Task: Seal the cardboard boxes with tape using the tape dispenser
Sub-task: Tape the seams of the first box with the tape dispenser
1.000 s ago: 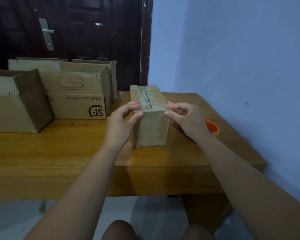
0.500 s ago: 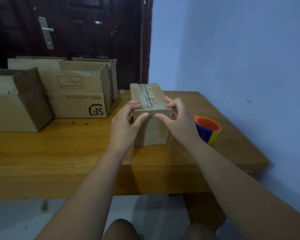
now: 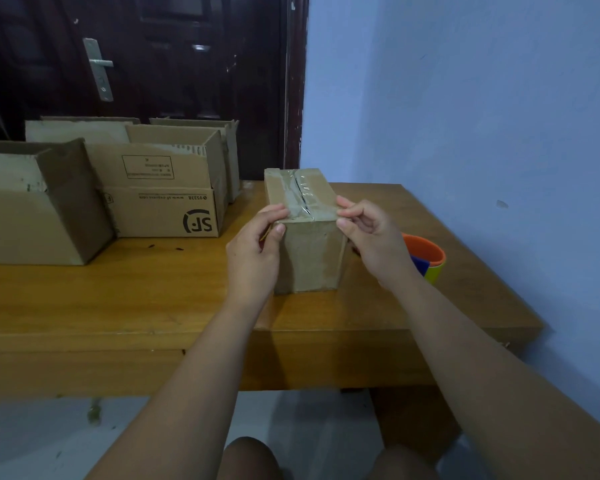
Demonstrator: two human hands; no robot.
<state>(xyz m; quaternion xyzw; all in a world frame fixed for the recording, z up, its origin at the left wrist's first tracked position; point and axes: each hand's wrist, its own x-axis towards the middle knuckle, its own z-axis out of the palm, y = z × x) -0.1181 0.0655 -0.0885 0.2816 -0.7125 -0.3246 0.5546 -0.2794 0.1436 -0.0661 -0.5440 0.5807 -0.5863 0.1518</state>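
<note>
A small closed cardboard box (image 3: 309,258) stands on the wooden table (image 3: 153,299), with clear tape along its top seam (image 3: 300,192). My left hand (image 3: 257,251) grips the box's near left top corner, thumb on the front face, fingers on the top. My right hand (image 3: 371,237) pinches the near right top edge with curled fingers. The tape dispenser (image 3: 426,259), orange, blue and yellow, sits on the table right of the box, partly hidden behind my right wrist.
Several open cardboard boxes stand at the table's left: a large one (image 3: 32,209) at the far left, one with an SF logo (image 3: 163,199) and another (image 3: 222,150) behind it. A dark door (image 3: 136,64) is at the back, a blue wall (image 3: 465,133) on the right.
My right hand slid from the front face out to the box's right top edge. My left hand kept its hold on the left corner. The box stayed in place.
</note>
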